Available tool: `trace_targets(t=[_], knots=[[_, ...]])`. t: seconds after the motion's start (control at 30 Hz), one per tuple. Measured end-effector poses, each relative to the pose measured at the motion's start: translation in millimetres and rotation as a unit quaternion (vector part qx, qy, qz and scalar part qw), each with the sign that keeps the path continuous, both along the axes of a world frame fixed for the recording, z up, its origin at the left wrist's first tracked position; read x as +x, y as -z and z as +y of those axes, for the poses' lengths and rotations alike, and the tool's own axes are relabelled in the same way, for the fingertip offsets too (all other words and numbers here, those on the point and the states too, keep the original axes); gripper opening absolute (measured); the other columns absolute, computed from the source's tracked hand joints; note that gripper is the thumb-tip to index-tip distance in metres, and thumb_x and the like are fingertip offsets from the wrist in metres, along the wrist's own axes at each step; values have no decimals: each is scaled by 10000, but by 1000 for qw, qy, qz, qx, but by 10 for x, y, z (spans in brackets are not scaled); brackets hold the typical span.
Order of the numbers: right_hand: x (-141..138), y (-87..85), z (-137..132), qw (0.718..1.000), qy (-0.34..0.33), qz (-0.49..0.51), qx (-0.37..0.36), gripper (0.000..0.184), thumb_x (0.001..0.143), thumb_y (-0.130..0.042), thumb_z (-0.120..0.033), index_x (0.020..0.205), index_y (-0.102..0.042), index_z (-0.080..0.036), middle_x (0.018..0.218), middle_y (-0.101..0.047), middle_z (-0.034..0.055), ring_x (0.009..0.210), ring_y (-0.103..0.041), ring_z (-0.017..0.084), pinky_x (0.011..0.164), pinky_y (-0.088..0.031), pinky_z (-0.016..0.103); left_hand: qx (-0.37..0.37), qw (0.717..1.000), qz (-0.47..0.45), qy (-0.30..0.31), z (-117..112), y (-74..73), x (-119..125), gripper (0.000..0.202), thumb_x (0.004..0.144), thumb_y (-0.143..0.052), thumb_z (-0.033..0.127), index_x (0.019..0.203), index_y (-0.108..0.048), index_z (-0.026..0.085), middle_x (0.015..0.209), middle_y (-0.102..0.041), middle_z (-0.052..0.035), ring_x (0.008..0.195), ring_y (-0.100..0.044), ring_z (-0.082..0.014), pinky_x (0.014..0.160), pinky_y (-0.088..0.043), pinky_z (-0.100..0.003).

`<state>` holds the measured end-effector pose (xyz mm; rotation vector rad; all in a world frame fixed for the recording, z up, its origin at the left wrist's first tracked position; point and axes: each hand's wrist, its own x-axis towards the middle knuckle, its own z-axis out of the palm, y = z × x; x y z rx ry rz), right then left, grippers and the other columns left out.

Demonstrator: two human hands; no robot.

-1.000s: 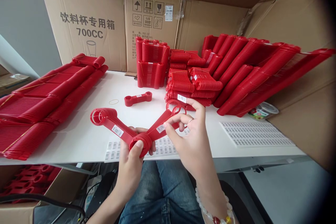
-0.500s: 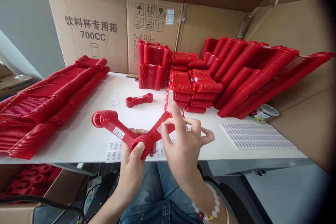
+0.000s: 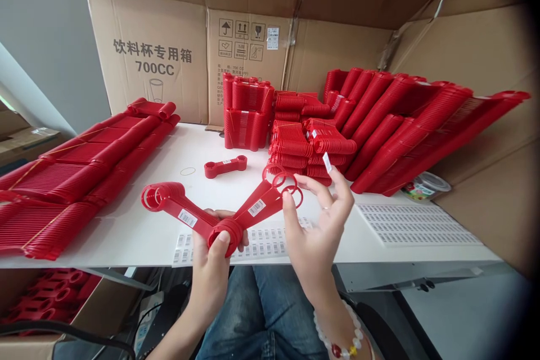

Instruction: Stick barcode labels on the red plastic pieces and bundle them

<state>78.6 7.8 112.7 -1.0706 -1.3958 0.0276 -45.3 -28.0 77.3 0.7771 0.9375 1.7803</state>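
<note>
Pinching the shared ring end of a fanned bundle of red handles, the left hand held it just in front of the white table, over the barcode label sheet. Right hand was spread, thumb against the fan's right arm, one small barcode sticker stuck on a raised fingertip. Risk, as I judged it: sticker could curl or land crooked if the fan shifted in that one-point grip; the loose arms could also splay further. Lone handle lay on the table beyond the bundle. Handle count in the bundle was unreadable, the left fingers were mostly hidden behind it, and the sticker print was too small.
</note>
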Motion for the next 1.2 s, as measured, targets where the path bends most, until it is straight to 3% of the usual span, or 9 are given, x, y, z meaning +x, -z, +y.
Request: trace_targets(t=[0.2,0.3,0.4,0.57,0.7,0.83,0.93,1.07,1.2], knots=[[-12,-14,-97,996,-75,-9,39,440,947,-468,-168,1353,-318,-247,1289,-601,149,1230,-582,261,1047,-413,554,-1,994,107,25,-26,71,-8,483,859,-589,363,1292,-403,258,913,-597,4,668,-578,-135,681,-482,-298],[20,-93,-77,994,-107,-24,-9,386,969,-441,-202,1338,-333,-239,1351,-570,154,1270,-554,259,1035,-448,523,25,981,181,68,-56,84,-37,576,837,-633,369,1348,-397,249,984,-616,-39,734,-603,-171,735,-504,-331],[43,-183,-46,988,-132,-31,-76,353,991,-425,-260,1335,-350,-233,1343,-574,148,1258,-564,259,995,-494,484,52,953,261,144,-83,66,-74,603,810,-666,270,1357,-412,248,996,-633,-66,780,-615,-198,789,-514,-355],[24,-226,-39,973,-195,-25,-121,329,1018,-391,-302,1338,-356,-231,1310,-600,128,1230,-585,234,991,-505,448,49,907,335,249,-89,30,-103,601,768,-643,136,1338,-470,214,806,-629,-38,672,-577,-197,633,-494,-295],[-5,-208,-57,949,-274,23,-156,312,1035,-369,-357,1323,-360,-237,1232,-657,106,1229,-587,216,1016,-491,445,39,890,363,273,-85,39,-84,646,751,-616,100,1361,-425,195,777,-621,-23,608,-523,-170,553,-443,-264],[-16,-236,-55,930,-305,117,-170,294,1034,-369,-403,1285,-365,-250,1252,-645,100,1177,-623,211,1007,-504,449,28,894,344,286,-69,40,-84,555,781,-606,124,1308,-449,199,884,-646,-60,687,-558,-185,610,-475,-284],[15,-259,-50,933,-297,140,-149,265,1025,-397,-388,1246,-399,-241,1276,-623,99,1184,-612,202,1022,-490,437,29,902,319,290,-37,49,-106,440,819,-605,180,1242,-486,205,948,-636,-78,796,-588,-209,697,-499,-310],[175,-228,-105,962,-223,115,-111,190,977,-535,-317,1153,-504,-252,1169,-646,58,1123,-615,193,992,-485,402,8,938,251,239,29,106,-136,424,846,-608,276,1239,-463,212,948,-617,-51,784,-578,-183,769,-486,-329],[353,-153,-230,983,-142,26,-115,37,934,-602,-270,914,-612,-240,1075,-615,32,1089,-593,196,956,-466,372,-37,977,135,158,88,128,-136,288,848,-574,302,1098,-462,215,878,-600,-6,633,-537,-128,627,-443,-283]])
